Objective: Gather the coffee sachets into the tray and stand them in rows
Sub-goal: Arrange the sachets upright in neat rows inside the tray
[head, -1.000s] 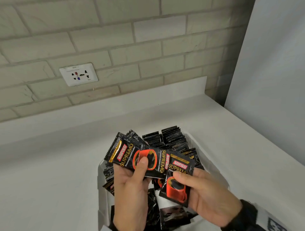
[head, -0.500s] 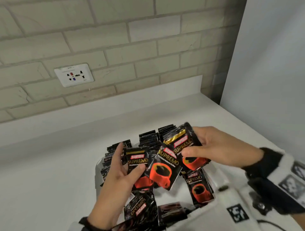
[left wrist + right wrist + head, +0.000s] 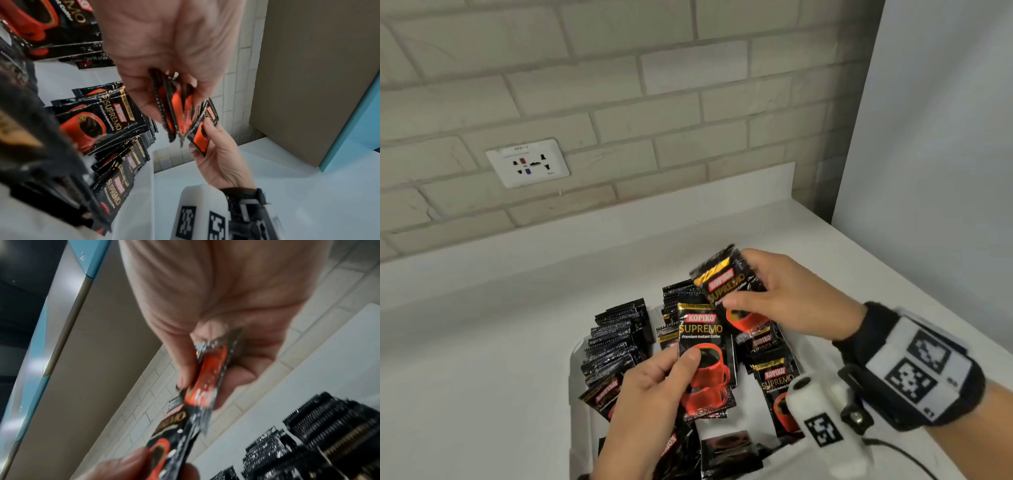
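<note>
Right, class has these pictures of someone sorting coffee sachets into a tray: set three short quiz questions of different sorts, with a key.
1. True or false: the left hand holds several black foil coffee sachets fanned together.
2. Multiple choice: the right hand pinches (A) one black foil sachet, (B) the white plastic tray's rim, (C) nothing.
3. Fill in: the upright rows of sachets stand at the tray's ____ end, nearer the pale brick wall.

Key: 1 true, as the left wrist view shows several edges in its grip. 2 A. 3 far.
</note>
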